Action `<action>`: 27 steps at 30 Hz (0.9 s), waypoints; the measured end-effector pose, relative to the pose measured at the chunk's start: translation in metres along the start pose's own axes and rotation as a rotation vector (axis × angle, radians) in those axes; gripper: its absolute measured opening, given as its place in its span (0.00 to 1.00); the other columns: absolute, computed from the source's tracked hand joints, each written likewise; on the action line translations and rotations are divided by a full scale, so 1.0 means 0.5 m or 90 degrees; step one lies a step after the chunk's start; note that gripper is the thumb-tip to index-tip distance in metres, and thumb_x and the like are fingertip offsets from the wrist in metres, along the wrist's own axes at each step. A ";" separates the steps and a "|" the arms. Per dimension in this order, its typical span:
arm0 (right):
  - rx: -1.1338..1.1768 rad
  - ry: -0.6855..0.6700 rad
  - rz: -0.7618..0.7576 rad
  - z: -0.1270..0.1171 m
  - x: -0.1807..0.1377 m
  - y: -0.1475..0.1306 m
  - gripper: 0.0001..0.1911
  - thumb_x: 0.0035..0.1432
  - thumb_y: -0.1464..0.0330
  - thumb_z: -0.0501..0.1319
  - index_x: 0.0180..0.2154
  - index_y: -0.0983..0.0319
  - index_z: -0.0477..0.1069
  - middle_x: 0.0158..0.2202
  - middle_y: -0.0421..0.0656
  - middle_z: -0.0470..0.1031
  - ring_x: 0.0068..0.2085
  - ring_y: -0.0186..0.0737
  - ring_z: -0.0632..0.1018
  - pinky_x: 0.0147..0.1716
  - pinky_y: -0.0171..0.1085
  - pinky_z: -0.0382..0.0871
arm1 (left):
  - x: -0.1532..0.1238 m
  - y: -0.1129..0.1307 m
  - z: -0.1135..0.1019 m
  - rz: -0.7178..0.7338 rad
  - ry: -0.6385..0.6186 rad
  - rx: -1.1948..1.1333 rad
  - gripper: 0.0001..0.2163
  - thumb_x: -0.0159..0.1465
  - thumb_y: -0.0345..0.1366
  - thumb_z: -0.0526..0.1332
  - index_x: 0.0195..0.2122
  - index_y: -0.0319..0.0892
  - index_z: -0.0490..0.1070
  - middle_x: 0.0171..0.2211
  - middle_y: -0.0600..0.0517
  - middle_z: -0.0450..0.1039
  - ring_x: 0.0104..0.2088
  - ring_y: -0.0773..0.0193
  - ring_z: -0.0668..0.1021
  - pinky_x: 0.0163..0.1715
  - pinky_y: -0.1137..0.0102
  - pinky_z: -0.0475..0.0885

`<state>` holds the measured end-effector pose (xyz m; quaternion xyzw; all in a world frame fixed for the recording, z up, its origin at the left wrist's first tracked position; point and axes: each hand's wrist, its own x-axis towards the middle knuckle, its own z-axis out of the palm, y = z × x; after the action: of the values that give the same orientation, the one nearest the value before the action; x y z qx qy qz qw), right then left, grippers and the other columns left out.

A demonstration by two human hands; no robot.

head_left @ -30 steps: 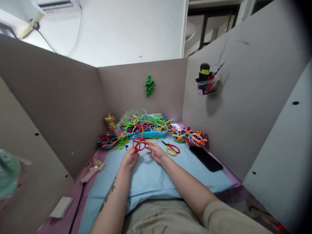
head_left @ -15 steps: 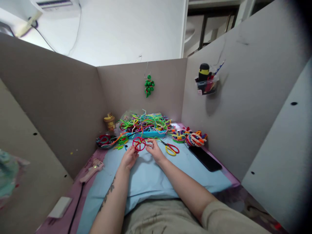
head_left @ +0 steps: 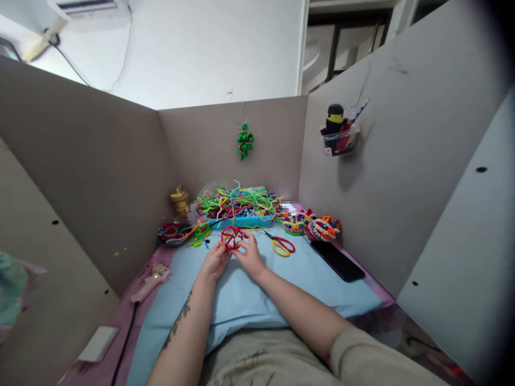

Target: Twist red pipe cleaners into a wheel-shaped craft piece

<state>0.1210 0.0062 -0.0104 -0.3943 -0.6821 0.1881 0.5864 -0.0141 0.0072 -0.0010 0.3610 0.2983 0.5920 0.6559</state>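
Observation:
Between my hands is a red pipe-cleaner ring [head_left: 232, 237] with crossing spokes, held up above the blue cloth. My left hand [head_left: 216, 260] pinches its lower left edge. My right hand [head_left: 250, 256] is closed on its right side, fingers at the rim and thumb at the lower edge. Just beyond the ring stands a blue tray [head_left: 251, 221] heaped with colourful pipe cleaners [head_left: 241, 202]. Scissors [head_left: 281, 245] with one red and one yellow handle lie right of my right hand. A small green pipe-cleaner figure [head_left: 202, 231] sits to the left of the ring.
A black phone [head_left: 337, 261] lies at the right, below several colourful woven pieces [head_left: 322, 228]. At the left are a dark bowl [head_left: 174, 236], a yellow cup [head_left: 180, 202], a pink corded tool [head_left: 151, 283] and a white box [head_left: 97, 344]. Grey panels [head_left: 237, 120] enclose the table.
My right hand has moved in from beside the ring and closed on its right side. The ring has turned slightly and shifted a little right. The view has shifted slightly.

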 end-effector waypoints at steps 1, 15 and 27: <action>-0.004 0.000 -0.005 -0.001 0.000 0.001 0.01 0.48 0.70 0.65 0.28 0.59 0.74 0.54 0.45 0.59 0.54 0.47 0.63 0.55 0.46 0.55 | 0.000 0.000 0.002 0.005 -0.001 0.000 0.10 0.51 0.36 0.69 0.31 0.41 0.69 0.29 0.53 0.74 0.31 0.68 0.75 0.34 0.73 0.67; -0.021 0.003 -0.020 -0.005 0.001 0.011 0.02 0.48 0.71 0.63 0.28 0.59 0.74 0.54 0.45 0.58 0.52 0.47 0.63 0.55 0.47 0.55 | -0.003 0.002 0.004 -0.020 0.009 0.020 0.09 0.54 0.36 0.67 0.32 0.41 0.70 0.31 0.52 0.75 0.32 0.67 0.77 0.36 0.72 0.71; -0.018 0.012 -0.027 -0.005 0.002 0.019 0.03 0.47 0.72 0.64 0.27 0.59 0.73 0.54 0.44 0.58 0.51 0.45 0.64 0.53 0.46 0.58 | 0.003 0.001 -0.006 -0.043 0.004 0.006 0.10 0.52 0.38 0.68 0.30 0.41 0.69 0.26 0.54 0.73 0.29 0.67 0.77 0.34 0.72 0.72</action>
<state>0.1265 0.0123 -0.0157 -0.3898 -0.6871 0.1622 0.5913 -0.0167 0.0089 -0.0021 0.3523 0.3150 0.5690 0.6729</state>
